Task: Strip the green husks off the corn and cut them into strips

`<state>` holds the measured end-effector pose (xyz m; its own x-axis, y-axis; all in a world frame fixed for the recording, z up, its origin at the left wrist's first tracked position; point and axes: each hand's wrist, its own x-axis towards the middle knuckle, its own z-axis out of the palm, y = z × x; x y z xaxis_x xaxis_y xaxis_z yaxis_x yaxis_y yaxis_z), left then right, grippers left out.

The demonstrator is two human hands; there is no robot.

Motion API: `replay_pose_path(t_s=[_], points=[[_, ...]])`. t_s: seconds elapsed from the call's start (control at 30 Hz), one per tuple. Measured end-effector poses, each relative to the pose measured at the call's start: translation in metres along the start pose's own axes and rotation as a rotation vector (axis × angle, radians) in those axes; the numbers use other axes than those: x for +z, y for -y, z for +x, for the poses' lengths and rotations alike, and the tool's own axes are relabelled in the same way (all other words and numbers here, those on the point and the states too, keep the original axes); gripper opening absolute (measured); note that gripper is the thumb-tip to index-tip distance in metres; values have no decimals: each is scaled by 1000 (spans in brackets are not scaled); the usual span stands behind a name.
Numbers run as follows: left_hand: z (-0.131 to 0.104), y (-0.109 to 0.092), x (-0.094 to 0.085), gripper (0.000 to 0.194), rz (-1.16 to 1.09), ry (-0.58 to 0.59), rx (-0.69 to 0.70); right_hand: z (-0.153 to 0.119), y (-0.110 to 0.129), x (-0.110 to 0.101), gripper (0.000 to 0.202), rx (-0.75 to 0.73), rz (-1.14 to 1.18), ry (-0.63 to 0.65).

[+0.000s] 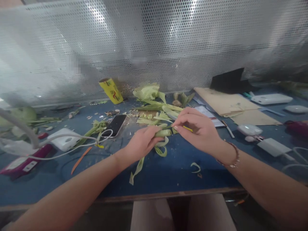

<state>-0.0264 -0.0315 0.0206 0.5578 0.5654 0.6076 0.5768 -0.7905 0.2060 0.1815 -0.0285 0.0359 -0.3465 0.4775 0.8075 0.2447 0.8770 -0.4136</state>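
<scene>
Closed round a pale green rolled bundle of leaf or stalk (164,132) is my left hand (144,141), over the middle of the table. My right hand (198,130) is at the bundle's right end, thumb and fingers pinched together. Between its fingertips and the bundle shows a small dark piece, and a bit of yellow peeks out under the fingers; the kind of thing is hidden. Curled green strips (160,151) hang or lie just below the bundle. Behind my hands lies a heap of green leaves and stalks (150,93).
A yellow cardboard tube (112,91) leans by the perforated metal screen (168,41). Left are a phone (117,125), a white charger (64,139), a purple power strip (26,162) and cables. Brown cardboard (223,102), another white adapter (274,147) and a white device (271,98) lie right.
</scene>
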Motion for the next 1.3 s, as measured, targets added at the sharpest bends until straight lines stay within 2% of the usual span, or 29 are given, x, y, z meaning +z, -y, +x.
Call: replay_pose_path(t_s=[0.1, 0.17, 0.5, 0.83, 1.13, 1.3], points=[[-3, 3, 2, 18, 159, -170, 159, -1, 5, 1, 10, 79, 75, 2], [-4, 5, 2, 17, 204, -226, 203, -1, 7, 1, 10, 86, 89, 14], [-5, 13, 5, 8, 232, -273, 231, -2, 5, 8, 5, 125, 69, 61], [-7, 16, 6, 12, 331, -317, 293, -4, 6, 10, 9, -14, 9, 35], [-4, 13, 5, 10, 436, -306, 333, -5, 3, 9, 9, -155, -87, 31], [-2, 9, 3, 10, 481, -274, 336, -5, 1, 7, 11, -199, -160, 78]])
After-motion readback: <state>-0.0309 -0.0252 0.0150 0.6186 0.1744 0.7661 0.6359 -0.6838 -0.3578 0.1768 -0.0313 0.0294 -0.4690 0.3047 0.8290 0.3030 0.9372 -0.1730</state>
